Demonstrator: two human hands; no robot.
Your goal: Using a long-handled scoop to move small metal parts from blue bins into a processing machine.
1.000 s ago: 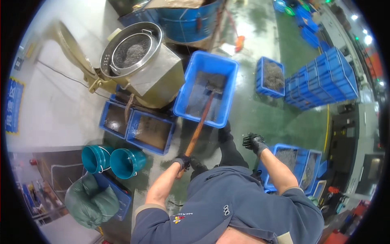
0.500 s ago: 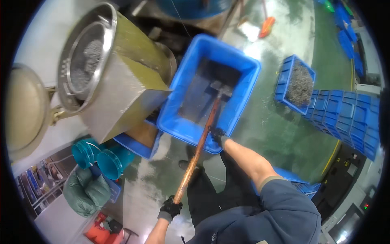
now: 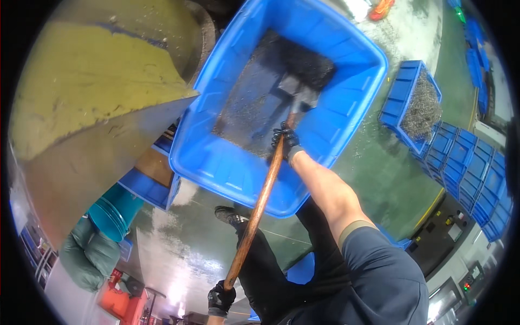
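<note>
Both my hands wear black gloves and grip one shovel with a long brown wooden handle. My right hand is wrapped round the shaft low down, close to the metal blade. At the handle's upper end, my left hand is closed near my left leg. The grey shovel blade lies inside a large blue plastic tub, at its far side. Dark, fine material is heaped about the blade, and a thinner layer covers part of the tub's bottom.
Left of the tub stands a yellowish metal machine with a chute whose corner meets the rim. A blue crate of grey metal bits and stacked blue crates are at right. A teal bucket sits lower left.
My view has come closer to the tub, which looks larger. My right hand has moved forward over the tub, still on the shaft. The blade stays down inside the tub.
</note>
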